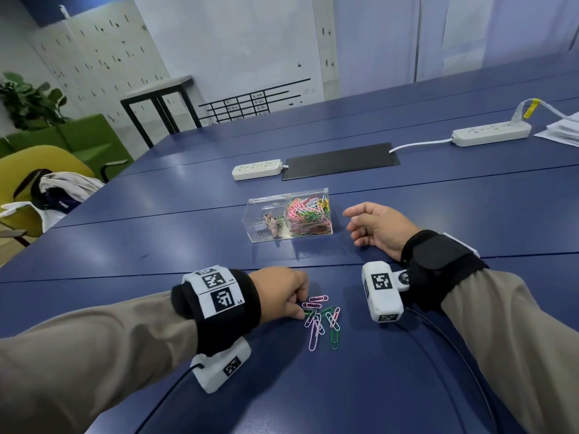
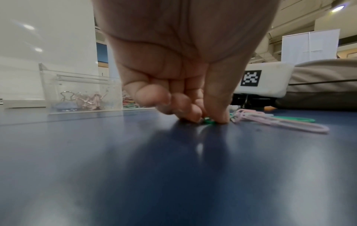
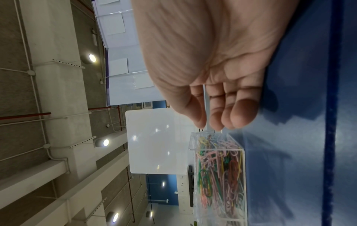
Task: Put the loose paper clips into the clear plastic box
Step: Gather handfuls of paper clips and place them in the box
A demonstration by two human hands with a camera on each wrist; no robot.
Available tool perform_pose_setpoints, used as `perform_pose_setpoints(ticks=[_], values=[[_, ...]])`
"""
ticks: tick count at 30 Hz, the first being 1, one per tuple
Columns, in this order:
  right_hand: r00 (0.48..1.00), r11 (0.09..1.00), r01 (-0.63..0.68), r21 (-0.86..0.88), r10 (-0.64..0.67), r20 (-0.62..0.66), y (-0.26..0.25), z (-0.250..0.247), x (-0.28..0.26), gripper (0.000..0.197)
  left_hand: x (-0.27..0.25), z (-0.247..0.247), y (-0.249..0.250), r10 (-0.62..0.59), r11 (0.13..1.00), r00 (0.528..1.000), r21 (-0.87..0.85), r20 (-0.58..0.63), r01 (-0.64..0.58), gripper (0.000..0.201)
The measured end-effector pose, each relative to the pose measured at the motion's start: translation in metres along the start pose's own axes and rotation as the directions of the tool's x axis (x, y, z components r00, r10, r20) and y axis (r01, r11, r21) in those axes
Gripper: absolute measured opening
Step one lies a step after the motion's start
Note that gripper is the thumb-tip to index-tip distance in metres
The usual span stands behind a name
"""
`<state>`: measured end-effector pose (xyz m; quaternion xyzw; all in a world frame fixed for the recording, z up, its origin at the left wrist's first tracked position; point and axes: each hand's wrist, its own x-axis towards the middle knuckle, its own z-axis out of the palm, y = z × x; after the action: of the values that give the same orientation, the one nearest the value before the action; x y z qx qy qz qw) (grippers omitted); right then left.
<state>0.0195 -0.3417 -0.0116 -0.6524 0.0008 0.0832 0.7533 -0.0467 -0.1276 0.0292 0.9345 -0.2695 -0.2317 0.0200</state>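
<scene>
Nearest on the worktop [image 1: 407, 355], the left hand [image 1: 279, 292] pinches a green clip [image 2: 208, 120] at the edge of the loose paper clips [image 1: 322, 317] — light, springy, slippery wire, best lifted by a loop. Farther off, the right hand [image 1: 372, 227] rests slack and empty beside the clear plastic box [image 1: 289, 216].

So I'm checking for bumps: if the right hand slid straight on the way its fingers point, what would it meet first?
Probably the clear plastic box: the right hand points at its paper-clip end, with bare table between.

left hand [image 1: 283, 294]: lower centre of frame, my fingertips [image 2: 190, 113] pinched together, pressing downward
right hand [image 1: 374, 225]: centre right, my fingers loosely curled, empty
</scene>
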Motion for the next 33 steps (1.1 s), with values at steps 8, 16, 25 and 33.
perform_pose_setpoints(ticks=[8, 16, 25, 33], values=[[1.000, 1.000, 0.001, -0.005, -0.001, 0.005, -0.002, 0.001, -0.002, 0.017, -0.001, 0.003, 0.007, 0.028, 1.000, 0.997, -0.014, 0.067, -0.028, 0.008], [1.000, 1.000, -0.004, -0.010, 0.004, 0.004, -0.002, 0.001, -0.002, 0.017, 0.011, -0.009, 0.014, 0.007, 0.999, 1.000, -0.048, -0.022, -0.008, 0.019], [1.000, 1.000, -0.006, 0.002, 0.006, 0.001, -0.002, 0.002, -0.002, 0.018, 0.017, -0.009, 0.024, -0.009, 1.000, 1.000, -0.001, 0.018, 0.009, 0.026], [1.000, 1.000, -0.009, -0.001, 0.009, -0.003, -0.002, 0.001, -0.003, 0.018, 0.011, 0.001, 0.023, 0.037, 0.995, 0.999, 0.091, 0.031, -0.040, 0.006]])
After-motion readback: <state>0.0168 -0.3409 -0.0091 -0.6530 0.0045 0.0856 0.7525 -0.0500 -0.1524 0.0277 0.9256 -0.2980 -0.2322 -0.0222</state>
